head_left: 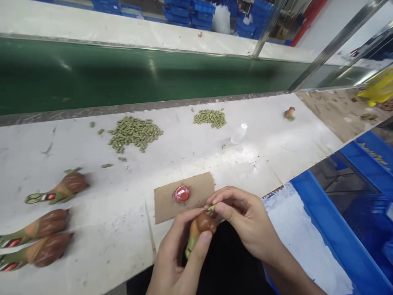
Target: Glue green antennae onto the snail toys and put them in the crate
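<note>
My left hand (184, 250) is closed round a small toy figure (206, 223) with a brown rounded end and an orange and green body, held above my lap. At its brown end, my right hand (242, 217) pinches a small green piece (211, 208) between thumb and fingers. Whether that piece is fixed in the figure I cannot tell. Just beyond my hands lies a cardboard piece (162, 203) bearing a small round dish of red liquid (182, 194). A large pile of green pieces (133, 133) and a smaller pile of green pieces (211, 118) lie farther back.
Several similar figures (50, 223) lie at the left of the white table (101, 196). A translucent bottle (239, 134) and another small figure (289, 113) are toward the right. Behind runs a green conveyor belt (123, 78). A blue crate (325, 221) with white lining stands at my right.
</note>
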Demonstrator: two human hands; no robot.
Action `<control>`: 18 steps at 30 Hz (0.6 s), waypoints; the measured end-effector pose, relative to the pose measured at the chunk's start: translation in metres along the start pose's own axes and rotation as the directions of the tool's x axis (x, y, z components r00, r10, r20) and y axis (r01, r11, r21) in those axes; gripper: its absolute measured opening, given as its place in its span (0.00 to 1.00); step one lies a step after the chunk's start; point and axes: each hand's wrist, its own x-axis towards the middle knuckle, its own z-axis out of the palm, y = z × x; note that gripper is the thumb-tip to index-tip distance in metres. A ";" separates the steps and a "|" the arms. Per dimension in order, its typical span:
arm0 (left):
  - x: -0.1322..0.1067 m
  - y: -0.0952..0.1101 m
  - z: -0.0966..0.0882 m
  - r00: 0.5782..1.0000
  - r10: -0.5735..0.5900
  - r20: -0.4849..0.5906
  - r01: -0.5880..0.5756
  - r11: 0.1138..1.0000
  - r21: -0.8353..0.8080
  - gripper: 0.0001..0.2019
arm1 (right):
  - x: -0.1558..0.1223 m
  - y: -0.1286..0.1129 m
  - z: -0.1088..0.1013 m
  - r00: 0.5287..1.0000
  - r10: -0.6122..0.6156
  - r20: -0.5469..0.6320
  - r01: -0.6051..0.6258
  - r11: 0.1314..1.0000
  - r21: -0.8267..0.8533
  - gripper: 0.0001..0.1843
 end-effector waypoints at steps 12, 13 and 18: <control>0.000 -0.001 0.005 0.999 0.038 0.039 -0.039 0.998 0.043 0.13 | -0.003 0.006 -0.003 0.998 -0.047 -0.039 0.045 0.997 -0.064 0.02; 0.000 -0.002 0.005 0.998 0.037 0.042 -0.039 0.998 0.048 0.13 | -0.002 0.006 -0.003 0.998 -0.044 -0.042 0.041 0.997 -0.069 0.02; 0.004 -0.002 0.005 0.994 0.088 0.062 -0.093 0.993 0.079 0.12 | -0.004 0.006 -0.002 0.998 -0.040 -0.044 0.034 0.992 -0.117 0.02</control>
